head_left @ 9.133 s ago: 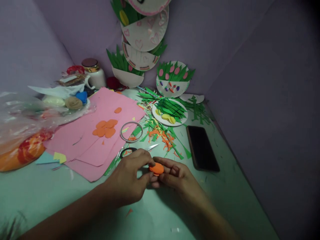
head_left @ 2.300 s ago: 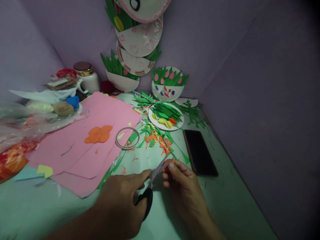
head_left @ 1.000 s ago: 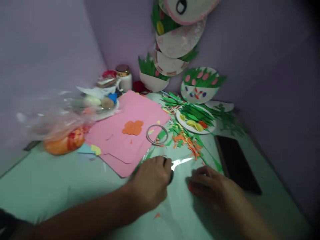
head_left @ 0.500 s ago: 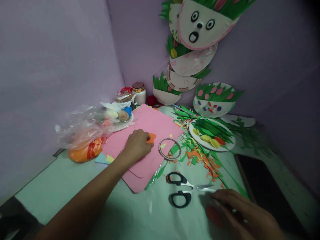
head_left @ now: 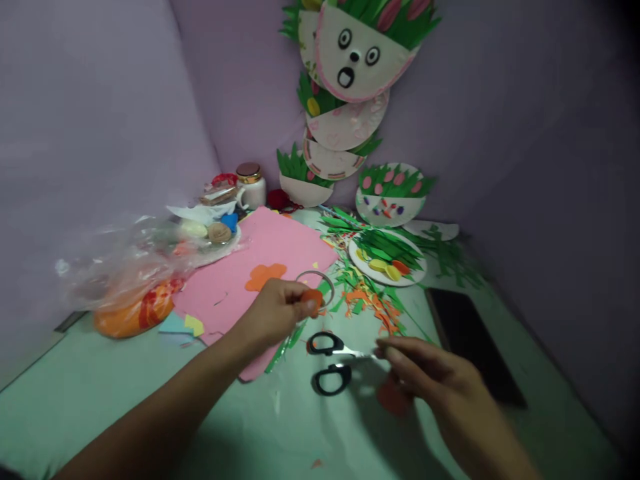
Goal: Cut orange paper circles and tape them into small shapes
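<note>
My left hand [head_left: 280, 308] is closed in a pinch on a small orange paper piece [head_left: 313, 300], held in front of a thin silvery ring [head_left: 330, 290]. Behind that hand, an orange flower-shaped cutout [head_left: 265, 276] lies on pink paper [head_left: 280, 237]. Black-handled scissors [head_left: 336, 379] rest slightly spread on the table between my hands. At their blades is my right hand [head_left: 435, 380], thumb and forefinger pressed together; whether anything is between them is hidden. Below its fingers, a reddish round paper piece [head_left: 394, 397] appears to lie on the table, in shadow.
A white plate [head_left: 354, 259] bears green strips and yellow and orange ovals. Paper scraps [head_left: 373, 303] are strewn before it. A dark flat phone or tablet [head_left: 473, 343] lies at the right. Leftward are a clear plastic bag [head_left: 115, 257] and an orange bundle [head_left: 133, 310]. Decorated paper plates [head_left: 345, 127] hang behind.
My left hand has lifted from the pink paper and moved nearer with an orange piece, uncovering the orange flower. My right hand has risen beside the scissors. The view has shifted rightward.
</note>
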Demonstrator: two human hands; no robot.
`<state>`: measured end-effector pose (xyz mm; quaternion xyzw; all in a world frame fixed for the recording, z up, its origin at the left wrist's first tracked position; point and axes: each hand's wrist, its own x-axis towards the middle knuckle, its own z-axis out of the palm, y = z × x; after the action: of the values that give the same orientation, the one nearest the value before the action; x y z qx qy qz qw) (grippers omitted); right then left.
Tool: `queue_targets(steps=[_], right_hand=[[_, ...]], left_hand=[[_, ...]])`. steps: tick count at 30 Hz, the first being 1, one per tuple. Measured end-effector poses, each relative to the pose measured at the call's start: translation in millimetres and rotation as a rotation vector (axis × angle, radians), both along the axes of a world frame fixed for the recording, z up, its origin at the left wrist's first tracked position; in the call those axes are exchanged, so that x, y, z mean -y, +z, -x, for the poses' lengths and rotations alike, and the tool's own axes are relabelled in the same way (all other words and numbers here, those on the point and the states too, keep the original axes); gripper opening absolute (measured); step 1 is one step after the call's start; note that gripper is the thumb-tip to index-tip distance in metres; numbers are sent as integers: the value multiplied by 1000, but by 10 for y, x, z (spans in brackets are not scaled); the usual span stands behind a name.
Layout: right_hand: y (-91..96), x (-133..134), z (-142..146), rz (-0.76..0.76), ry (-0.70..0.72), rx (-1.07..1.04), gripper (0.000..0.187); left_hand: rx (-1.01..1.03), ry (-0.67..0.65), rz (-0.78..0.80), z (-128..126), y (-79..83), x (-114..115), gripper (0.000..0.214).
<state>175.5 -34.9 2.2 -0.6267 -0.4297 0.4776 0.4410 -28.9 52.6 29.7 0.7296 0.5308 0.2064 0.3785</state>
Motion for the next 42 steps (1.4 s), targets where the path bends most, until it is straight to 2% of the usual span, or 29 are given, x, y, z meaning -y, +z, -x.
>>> queue_targets(steps=[2, 4, 6, 8, 10, 13, 16, 19, 22, 25, 28, 30, 33, 35, 38, 42], right_hand=[[45, -37, 163, 51, -22, -165, 32], [44, -64, 272, 62, -18, -238, 35], [11, -74, 304, 68, -33, -306, 34], [-35, -70, 269, 96, -140, -404, 33], [-78, -65, 200, 137, -272, -522, 34], [-115, -61, 106, 147, -360, -614, 36], [-128, -46, 62, 129, -326, -603, 36], [-136, -22, 58, 162, -238, -577, 34], [-121, -6, 82, 160, -205, -507, 32], [-68, 11, 127, 96, -117, -377, 23], [-16, 40, 174, 2, -29, -219, 16], [-8, 58, 196, -34, -29, -175, 20], [-31, 60, 209, -11, -59, -270, 33], [-48, 46, 206, 20, -71, -354, 34], [-51, 20, 189, 46, -63, -364, 28], [-48, 20, 156, 31, 8, -283, 23]], left_hand=[[138, -74, 126, -164, 10, 166, 17], [284, -78, 280, -297, -9, 288, 32], [339, -78, 347, -374, -49, 362, 49], [270, -88, 265, -386, -106, 411, 51], [117, -108, 77, -350, -179, 454, 47], [-147, -229, -229, -281, -277, 512, 39], [-71, -181, -311, -278, -273, 524, 28], [97, -54, -109, -339, -177, 487, 19], [263, -11, 208, -396, -117, 450, 18], [389, 23, 406, -410, -135, 443, 21], [430, 19, 493, -404, -174, 456, 20], [452, 35, 531, -404, -195, 469, 19], [553, 146, 545, -416, -226, 491, 19], [639, 192, 551, -424, -253, 504, 20], [698, 174, 591, -429, -288, 516, 20], [667, 116, 638, -431, -296, 516, 19]])
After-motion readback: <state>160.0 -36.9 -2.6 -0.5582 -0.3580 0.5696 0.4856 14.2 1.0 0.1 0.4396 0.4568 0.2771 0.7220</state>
